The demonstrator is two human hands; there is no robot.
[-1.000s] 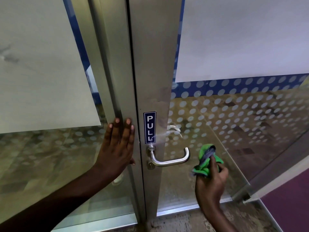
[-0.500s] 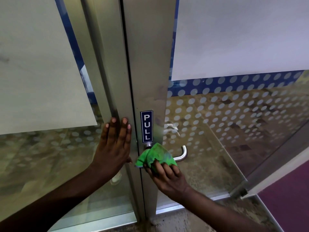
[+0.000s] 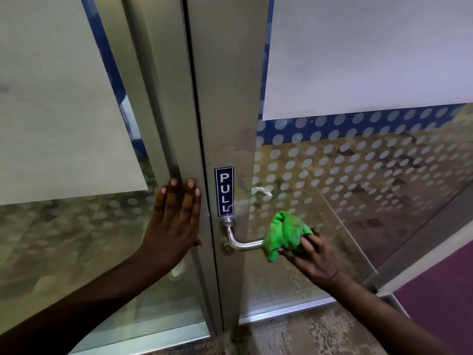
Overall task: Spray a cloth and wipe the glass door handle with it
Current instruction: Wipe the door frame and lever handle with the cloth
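A silver lever door handle (image 3: 239,240) sticks out of the metal door frame (image 3: 225,98), just below a blue PULL sticker (image 3: 224,191). My right hand (image 3: 311,254) grips a bunched green cloth (image 3: 285,234) wrapped around the handle's outer end, hiding that end. The handle's bend and base near the frame are bare. My left hand (image 3: 176,221) rests flat, fingers together and pointing up, on the neighbouring frame to the left of the handle. No spray bottle is in view.
Glass panels with frosted dots (image 3: 358,170) and white paper sheets (image 3: 358,52) flank the frame. A small keyhole (image 3: 226,249) sits under the handle. Speckled floor (image 3: 294,334) lies below, and purple carpet (image 3: 440,298) shows at the lower right.
My right hand has slid the green cloth along the handle from its base near the frame out to its free end. My left hand stays pressed on the frame.
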